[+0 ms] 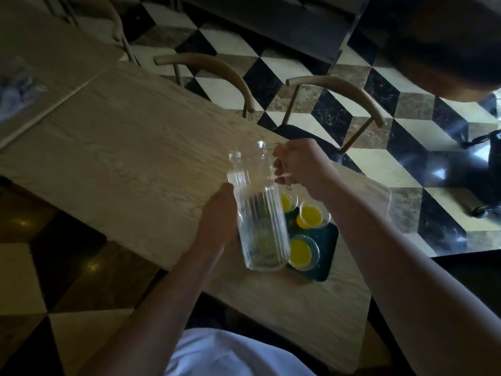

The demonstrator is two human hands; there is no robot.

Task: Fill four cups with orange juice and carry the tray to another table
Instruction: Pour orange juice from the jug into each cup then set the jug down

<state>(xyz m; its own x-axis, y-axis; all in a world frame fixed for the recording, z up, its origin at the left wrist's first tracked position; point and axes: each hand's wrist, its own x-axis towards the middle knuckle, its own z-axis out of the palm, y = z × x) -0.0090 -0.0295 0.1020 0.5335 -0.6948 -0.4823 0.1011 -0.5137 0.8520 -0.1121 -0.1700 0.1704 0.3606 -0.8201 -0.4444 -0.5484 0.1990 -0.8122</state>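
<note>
Tabletop (122, 147) left of pitcher (257, 213) is open; pitcher blocks tray (329, 249) from left.

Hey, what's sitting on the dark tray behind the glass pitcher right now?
On the dark tray, three cups of orange juice show: one near, one middle, one far, partly hidden. The glass pitcher covers the tray's left part, so a fourth cup cannot be confirmed.
</note>
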